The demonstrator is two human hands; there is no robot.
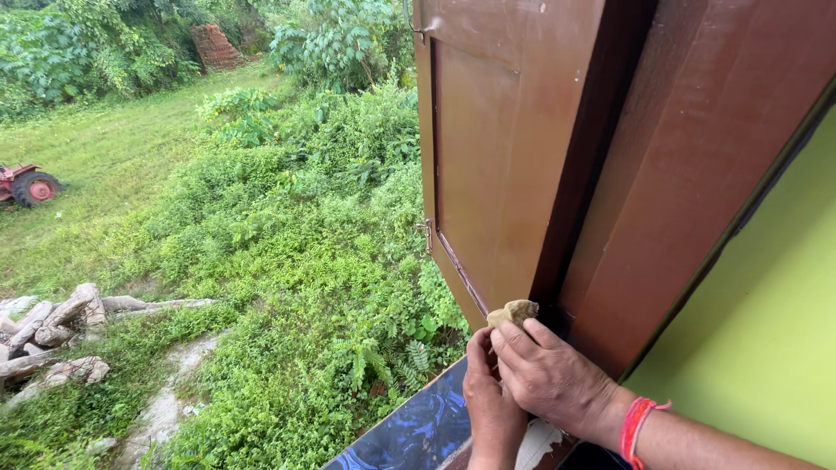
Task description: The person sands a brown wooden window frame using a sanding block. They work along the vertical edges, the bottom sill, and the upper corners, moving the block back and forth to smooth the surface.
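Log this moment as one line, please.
hands: both hands pinch tan wad | location: bottom of brown shutter by frame | shutter: open

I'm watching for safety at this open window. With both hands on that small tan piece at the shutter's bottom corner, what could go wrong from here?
1. The tan piece is pinched only at its lower end by the right hand and left hand; if it slips, it would likely drop into the weeds below.
2. Both hands sit by the gap between the brown shutter and the frame; a swing could pinch fingers.
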